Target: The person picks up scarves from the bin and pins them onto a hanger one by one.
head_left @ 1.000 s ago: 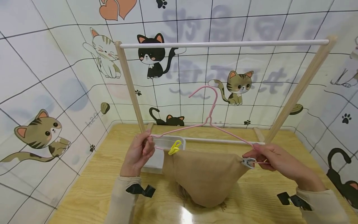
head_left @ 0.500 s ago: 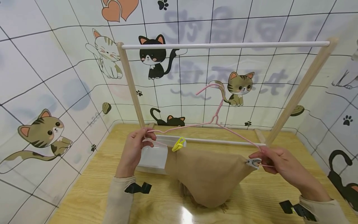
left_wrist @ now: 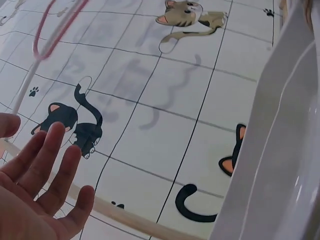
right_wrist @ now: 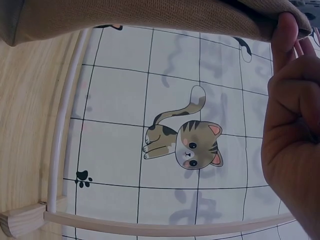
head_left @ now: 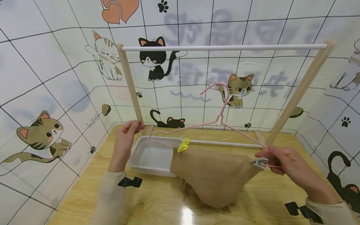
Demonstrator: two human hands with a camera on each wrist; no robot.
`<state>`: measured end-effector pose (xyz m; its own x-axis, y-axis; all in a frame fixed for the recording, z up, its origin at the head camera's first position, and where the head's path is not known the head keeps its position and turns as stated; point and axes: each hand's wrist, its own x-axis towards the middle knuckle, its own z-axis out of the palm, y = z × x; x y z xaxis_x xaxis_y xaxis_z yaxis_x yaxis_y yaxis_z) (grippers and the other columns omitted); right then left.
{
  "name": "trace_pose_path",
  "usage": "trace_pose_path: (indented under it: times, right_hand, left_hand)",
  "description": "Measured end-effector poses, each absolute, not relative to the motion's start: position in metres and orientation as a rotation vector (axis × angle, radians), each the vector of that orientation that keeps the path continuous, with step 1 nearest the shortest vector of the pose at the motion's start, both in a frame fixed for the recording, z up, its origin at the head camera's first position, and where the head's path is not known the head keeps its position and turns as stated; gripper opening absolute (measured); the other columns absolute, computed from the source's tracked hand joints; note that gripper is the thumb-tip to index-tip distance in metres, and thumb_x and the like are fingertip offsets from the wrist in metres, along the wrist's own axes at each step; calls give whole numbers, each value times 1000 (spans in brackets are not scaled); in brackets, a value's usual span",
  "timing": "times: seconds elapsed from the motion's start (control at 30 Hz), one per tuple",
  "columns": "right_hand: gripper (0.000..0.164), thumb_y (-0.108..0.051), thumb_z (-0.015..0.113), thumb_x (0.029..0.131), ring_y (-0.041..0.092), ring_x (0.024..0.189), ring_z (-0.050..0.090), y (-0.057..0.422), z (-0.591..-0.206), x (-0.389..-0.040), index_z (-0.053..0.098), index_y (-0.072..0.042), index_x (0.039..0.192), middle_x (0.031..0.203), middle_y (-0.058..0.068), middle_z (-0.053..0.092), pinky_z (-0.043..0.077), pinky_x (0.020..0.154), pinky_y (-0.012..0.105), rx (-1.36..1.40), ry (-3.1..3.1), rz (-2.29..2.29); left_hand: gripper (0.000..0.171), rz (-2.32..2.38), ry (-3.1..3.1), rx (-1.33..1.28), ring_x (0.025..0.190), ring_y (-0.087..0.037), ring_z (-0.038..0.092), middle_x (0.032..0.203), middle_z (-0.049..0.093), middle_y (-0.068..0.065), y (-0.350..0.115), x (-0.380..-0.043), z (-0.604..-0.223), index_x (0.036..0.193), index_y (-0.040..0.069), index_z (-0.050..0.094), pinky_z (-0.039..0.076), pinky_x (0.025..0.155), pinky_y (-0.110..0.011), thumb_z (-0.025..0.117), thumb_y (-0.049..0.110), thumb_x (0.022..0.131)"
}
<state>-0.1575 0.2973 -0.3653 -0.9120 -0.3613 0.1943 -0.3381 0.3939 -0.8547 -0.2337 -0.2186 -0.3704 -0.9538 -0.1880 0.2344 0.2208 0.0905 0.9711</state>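
Observation:
My right hand (head_left: 288,164) grips the right end of a pink wire hanger (head_left: 197,125), its hook pointing up. A brown cloth (head_left: 213,175) with a fringed lower edge hangs from the hanger's bottom bar. At the cloth's upper left sits a yellow clip (head_left: 184,145), and at its upper right, beside my right fingers, a grey clip (head_left: 260,162). My left hand (head_left: 125,143) is off the hanger, left of its free end; in the left wrist view its fingers (left_wrist: 47,152) are spread and hold nothing.
A white plastic tub (head_left: 152,156) stands on the wooden table (head_left: 152,200) behind the cloth's left side. Behind them rises a wooden rack with a white top rail (head_left: 225,47) and a low white bar (head_left: 219,143). A cat-patterned sheet (head_left: 197,72) covers the surrounding walls.
My left hand has let go of the hanger's left end and moved up and left. The hanger and cloth have shifted slightly right, still held by my right hand.

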Motion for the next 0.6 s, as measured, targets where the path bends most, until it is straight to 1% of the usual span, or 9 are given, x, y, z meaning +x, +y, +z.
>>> trace_pose_path:
  times: [0.1, 0.17, 0.33, 0.4, 0.47, 0.6]
  right_hand:
    - [51, -20, 28, 115, 23, 45, 38, 299, -364, -158, 75, -2, 114, 64, -5, 59, 37, 39, 35, -633, 2598, -1582]
    - [51, -21, 28, 115, 22, 46, 40, 301, -363, -158, 75, -3, 115, 67, -6, 63, 38, 40, 35, -621, 2600, -1577]
    - [51, -21, 27, 115, 24, 46, 39, 306, -363, -157, 75, -4, 115, 65, -5, 60, 38, 41, 36, -608, 2595, -1577]
    - [52, -21, 27, 115, 25, 45, 38, 307, -364, -157, 75, -2, 115, 65, -5, 59, 37, 41, 36, -609, 2603, -1575]
    - [52, -20, 27, 115, 26, 45, 37, 307, -363, -156, 74, 1, 115, 64, -5, 59, 36, 40, 36, -612, 2608, -1577]
    - [51, -19, 27, 115, 27, 45, 36, 308, -362, -155, 72, 5, 116, 64, -6, 60, 35, 40, 36, -626, 2622, -1578]
  left_hand:
    - [40, -1866, -2078, -14, 104, -9, 65, 93, 74, 15, -226, -241, -364, 124, -4, 65, 44, 103, -35, 57, 32, 106]
    - [36, -1822, -2070, -6, 103, -7, 65, 94, 74, 16, -231, -246, -358, 121, 0, 67, 45, 102, -33, 58, 32, 105]
    - [28, -1766, -2048, 50, 104, -8, 63, 100, 73, 14, -241, -261, -349, 117, 11, 70, 46, 95, -26, 62, 34, 103]
    - [32, -1752, -2048, 82, 108, -10, 62, 105, 72, 11, -244, -267, -346, 122, 10, 69, 46, 97, -27, 62, 35, 103]
    - [38, -1727, -2061, 116, 115, -12, 60, 112, 70, 8, -246, -272, -342, 127, 8, 66, 45, 101, -29, 62, 37, 103]
    - [46, -1673, -2099, 181, 127, -16, 53, 127, 63, -1, -250, -280, -335, 135, 10, 62, 41, 107, -37, 60, 42, 103]
